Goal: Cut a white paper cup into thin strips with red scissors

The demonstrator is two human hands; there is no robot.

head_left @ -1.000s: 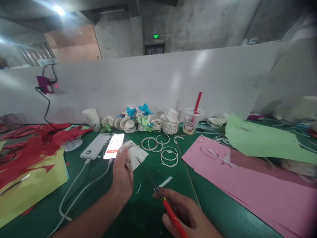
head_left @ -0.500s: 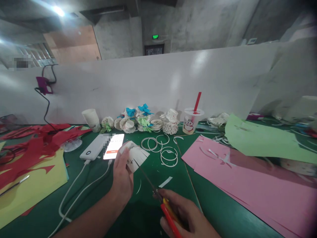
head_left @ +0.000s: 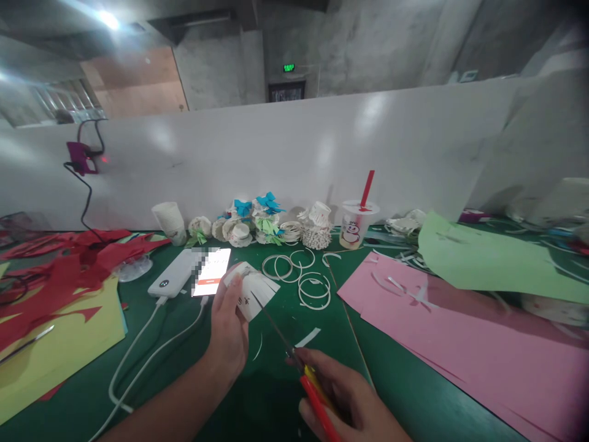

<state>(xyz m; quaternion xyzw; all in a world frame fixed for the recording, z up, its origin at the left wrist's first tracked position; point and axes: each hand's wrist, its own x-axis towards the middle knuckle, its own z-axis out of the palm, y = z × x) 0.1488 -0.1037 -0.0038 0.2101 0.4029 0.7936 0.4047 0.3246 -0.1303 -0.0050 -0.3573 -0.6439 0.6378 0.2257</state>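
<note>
While gripped in the left hand (head_left: 230, 334) above the green table (head_left: 276, 393), the fringed paper cup (head_left: 253, 293) meets the blades of red-handled scissors (head_left: 294, 362), fingers of the right hand (head_left: 350, 405) closed around the handles. Close by: phone (head_left: 211, 271), power bank (head_left: 172, 274), paper rings (head_left: 304, 276), pink sheet (head_left: 460, 331). Behind: white partition (head_left: 294, 153), concrete walls.
</note>
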